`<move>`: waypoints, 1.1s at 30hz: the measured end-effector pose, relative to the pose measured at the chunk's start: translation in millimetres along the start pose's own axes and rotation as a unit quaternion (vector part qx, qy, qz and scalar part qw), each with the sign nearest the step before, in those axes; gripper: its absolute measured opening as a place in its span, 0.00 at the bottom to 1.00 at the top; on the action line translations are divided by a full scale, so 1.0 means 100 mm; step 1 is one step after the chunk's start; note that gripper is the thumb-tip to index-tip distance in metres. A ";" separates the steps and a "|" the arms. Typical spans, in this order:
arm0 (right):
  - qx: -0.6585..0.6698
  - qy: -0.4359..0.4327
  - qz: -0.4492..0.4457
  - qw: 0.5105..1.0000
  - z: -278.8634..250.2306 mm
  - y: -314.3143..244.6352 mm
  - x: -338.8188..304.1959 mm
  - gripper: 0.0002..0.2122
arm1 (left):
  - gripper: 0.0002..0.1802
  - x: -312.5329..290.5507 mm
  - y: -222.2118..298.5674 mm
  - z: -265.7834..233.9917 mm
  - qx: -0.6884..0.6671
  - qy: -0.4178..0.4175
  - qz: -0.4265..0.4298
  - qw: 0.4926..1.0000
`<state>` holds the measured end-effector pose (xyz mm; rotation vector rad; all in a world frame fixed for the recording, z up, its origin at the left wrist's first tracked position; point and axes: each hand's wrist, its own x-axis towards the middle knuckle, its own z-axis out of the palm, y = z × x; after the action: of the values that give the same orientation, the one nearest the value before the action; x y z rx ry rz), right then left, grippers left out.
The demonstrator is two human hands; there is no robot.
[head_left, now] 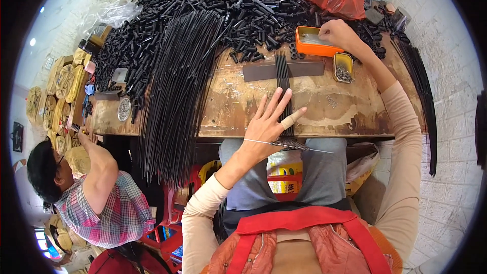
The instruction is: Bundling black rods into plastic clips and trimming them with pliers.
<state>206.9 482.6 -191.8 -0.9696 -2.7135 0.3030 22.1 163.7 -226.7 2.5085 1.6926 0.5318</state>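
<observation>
Black rods [282,75] lie side by side in a narrow bundle at the middle of the tabletop [223,114], slim, straight and dark, with a dull sheen and slight gaps between them toward the far end. They run from the near edge across a flat dark bar [309,68], their far tips poking beyond it. The left hand [264,128] lies over their near part, fingers spread wide and nearly straight, gripping nothing. Far right, the right hand [337,33] dips over an orange box [319,49], fingers bent inward; whether they pinch anything, I cannot tell. To the left, a larger heap of long black rods [175,91] overhangs the near edge.
</observation>
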 end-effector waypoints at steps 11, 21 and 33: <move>-0.002 0.106 -0.160 0.981 0.55 -0.78 -0.44 0.13 | 0.44 0.03 -0.07 0.11 -0.043 0.026 0.001 0.999; 0.004 0.102 -0.168 0.981 0.56 -0.82 -0.40 0.15 | 0.50 0.03 -0.07 0.10 -0.029 0.015 0.003 0.999; 0.012 0.091 -0.169 0.981 0.56 -0.83 -0.36 0.13 | 0.48 0.02 -0.07 0.10 -0.040 0.013 -0.002 0.999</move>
<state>168.6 390.3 -228.4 -0.4866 -2.6372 0.1706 19.7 170.0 -236.8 2.4529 1.6494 0.6228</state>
